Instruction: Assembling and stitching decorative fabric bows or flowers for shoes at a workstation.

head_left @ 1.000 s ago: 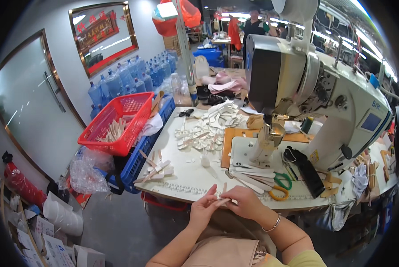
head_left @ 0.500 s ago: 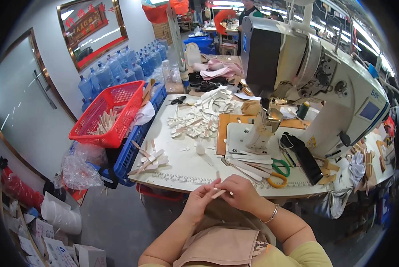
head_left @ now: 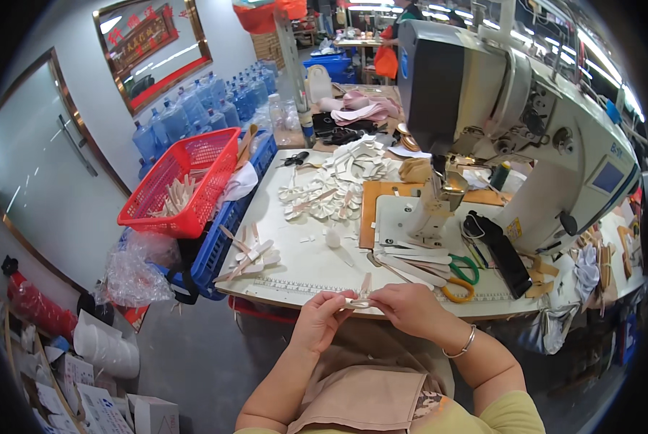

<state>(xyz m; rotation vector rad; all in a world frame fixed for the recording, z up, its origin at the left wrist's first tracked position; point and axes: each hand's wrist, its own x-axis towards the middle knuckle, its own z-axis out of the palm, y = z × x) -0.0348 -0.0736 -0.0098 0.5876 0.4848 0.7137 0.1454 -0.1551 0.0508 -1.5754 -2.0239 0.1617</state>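
- Down at the near edge of the desk (head_left: 302, 267), the left hand (head_left: 320, 318) and the right hand (head_left: 411, 307) meet, fingers pinched on one small pale strip piece (head_left: 360, 300).
- That strip piece sits between both hands, just over the desk's front edge, with a thin end sticking up above the fingertips.
- Both hands are clenched on it; a bracelet (head_left: 460, 343) circles the right wrist.
- Just beyond the right hand lie scissors, one pair with orange handles (head_left: 458, 291) and one with green handles (head_left: 466, 267), beside a fan of long pale strips (head_left: 411, 260).
- Behind these stands a large white sewing machine (head_left: 526, 130).
- Farther back on the desk is a heap of white cut pieces (head_left: 338, 188).
- At the left, a red basket (head_left: 183, 181) rests on a blue crate (head_left: 226, 224), with blue water bottles (head_left: 194, 108) behind it.
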